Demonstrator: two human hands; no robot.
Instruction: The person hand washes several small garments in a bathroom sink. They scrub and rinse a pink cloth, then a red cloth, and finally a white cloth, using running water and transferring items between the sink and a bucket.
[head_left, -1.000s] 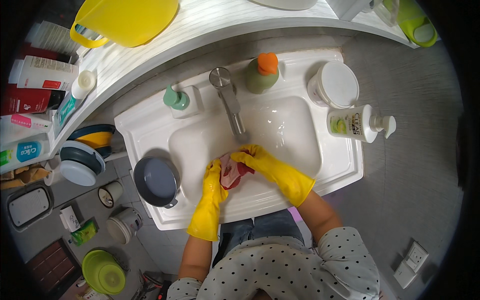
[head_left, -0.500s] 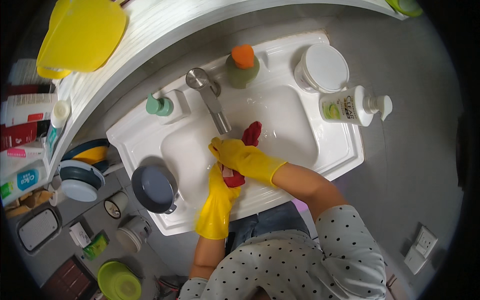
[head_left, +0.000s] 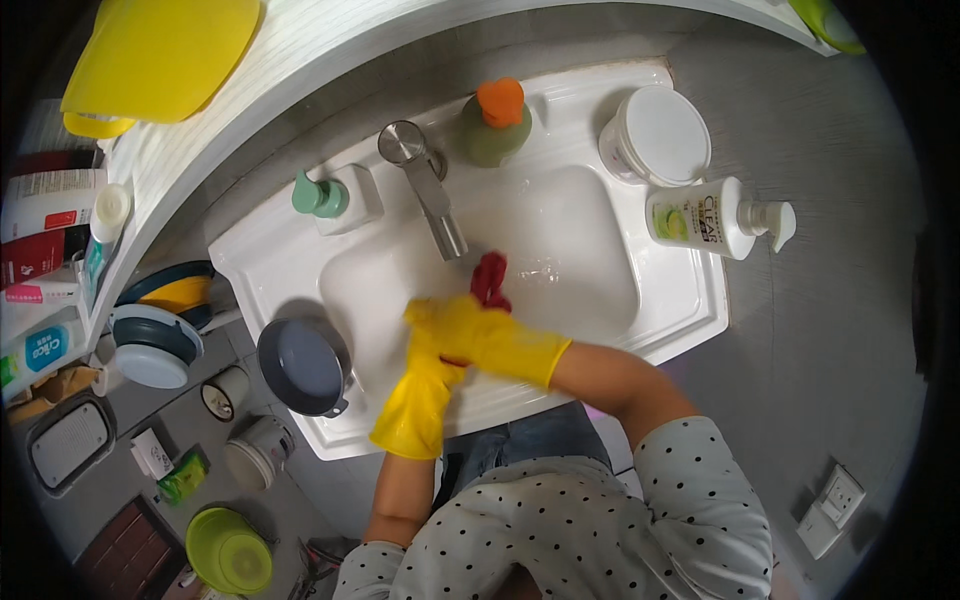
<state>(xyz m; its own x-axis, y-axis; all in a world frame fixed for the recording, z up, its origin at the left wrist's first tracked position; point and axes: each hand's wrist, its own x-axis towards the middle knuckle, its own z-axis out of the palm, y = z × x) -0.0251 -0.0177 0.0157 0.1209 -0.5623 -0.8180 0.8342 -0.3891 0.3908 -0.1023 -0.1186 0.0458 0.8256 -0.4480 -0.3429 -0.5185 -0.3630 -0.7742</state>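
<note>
Both my hands wear yellow rubber gloves and meet over the front of the white sink (head_left: 590, 310). A dark red cloth (head_left: 490, 280) is squeezed between them, one end sticking out toward the faucet. My left hand (head_left: 430, 350) is closed round the lower part, where only a sliver of red shows. Lying across it, my right hand (head_left: 480, 330) is closed on the cloth too, slightly smeared by motion. The gloves hide most of the cloth. Beyond my hands is the silver faucet (head_left: 437, 210); small water drops lie in the basin.
A grey pot (head_left: 303, 365) stands on the sink's left edge. Along the back are a green-topped pump bottle (head_left: 335, 198) and a green bottle with an orange top (head_left: 497, 125). A white lidded tub (head_left: 655, 135) and white pump bottle (head_left: 705, 218) stand right. A shelf (head_left: 300, 75) curves overhead.
My hands have moved slightly left, the cloth turning between them. Its lower red bundle is now mostly covered by the gloves, and the protruding end has shifted a little left.
</note>
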